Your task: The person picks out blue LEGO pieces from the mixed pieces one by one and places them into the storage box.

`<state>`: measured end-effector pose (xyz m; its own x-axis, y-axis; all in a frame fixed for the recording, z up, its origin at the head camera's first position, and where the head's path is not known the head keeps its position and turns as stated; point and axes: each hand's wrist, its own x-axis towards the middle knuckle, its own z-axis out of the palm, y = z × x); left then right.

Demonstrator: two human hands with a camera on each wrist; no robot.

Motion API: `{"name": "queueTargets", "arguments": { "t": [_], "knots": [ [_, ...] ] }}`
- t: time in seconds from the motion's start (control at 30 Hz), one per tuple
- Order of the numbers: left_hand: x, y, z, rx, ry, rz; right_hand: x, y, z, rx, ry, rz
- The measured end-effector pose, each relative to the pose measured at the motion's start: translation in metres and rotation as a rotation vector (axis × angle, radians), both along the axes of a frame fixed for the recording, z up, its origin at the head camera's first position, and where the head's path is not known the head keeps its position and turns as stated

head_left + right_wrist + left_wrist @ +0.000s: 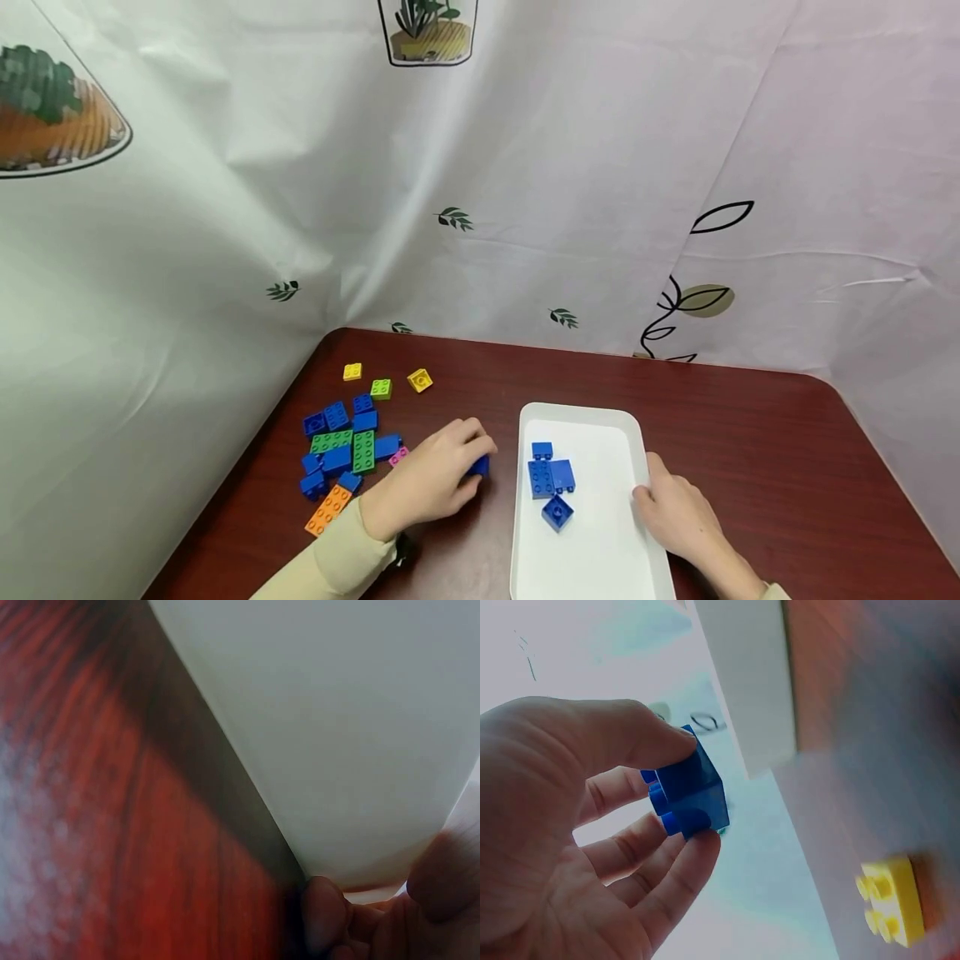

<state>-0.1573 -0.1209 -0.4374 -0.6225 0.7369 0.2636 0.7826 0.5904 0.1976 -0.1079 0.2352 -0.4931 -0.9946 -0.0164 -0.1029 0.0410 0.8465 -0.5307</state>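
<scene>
My left hand [438, 471] pinches a blue toy brick [694, 787] between thumb and fingertips, just left of the tray in the head view. Studs on the brick face the palm in the left wrist view. The white tray [600, 550] lies on the table, with several blue bricks [541, 480] in its left part. On the tray's right side, my right hand [678, 508] grips the rim, thumb over the edge. The right wrist view shows the fingers [326, 915] against the tray's outer wall [337, 750].
Left of my left hand lies a loose cluster of blue bricks [337, 458], with green bricks [363, 451], an orange brick [327, 510] and a pink brick [399, 456]. Behind it are yellow bricks [420, 380] and a lime brick [381, 388]. A white curtain [525, 208] borders the dark table [750, 433].
</scene>
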Motion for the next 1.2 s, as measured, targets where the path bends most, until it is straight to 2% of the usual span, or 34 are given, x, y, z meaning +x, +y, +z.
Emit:
{"name": "queueTargets", "arguments": {
  "t": [0.23,0.4,0.57,0.7,0.97,1.2],
  "knots": [
    [0.017,0.018,-0.002,0.044,-0.031,-0.136,-0.001,-0.001,0.001,0.002,0.004,0.002],
    [0.028,0.027,-0.005,0.056,-0.075,-0.204,-0.001,-0.002,0.002,0.008,0.002,-0.002],
    [0.037,0.034,-0.005,0.039,-0.072,-0.268,-0.001,-0.001,0.002,0.011,0.004,0.001],
    [0.043,0.038,-0.006,-0.023,-0.066,-0.298,-0.001,0.0,0.0,0.017,0.011,0.006],
    [0.053,0.047,-0.013,-0.11,-0.198,-0.342,-0.001,0.001,0.001,0.04,0.026,0.007],
    [0.057,0.051,-0.019,-0.155,-0.194,-0.381,-0.002,0.001,0.0,0.042,0.017,0.004]
  ]
}}
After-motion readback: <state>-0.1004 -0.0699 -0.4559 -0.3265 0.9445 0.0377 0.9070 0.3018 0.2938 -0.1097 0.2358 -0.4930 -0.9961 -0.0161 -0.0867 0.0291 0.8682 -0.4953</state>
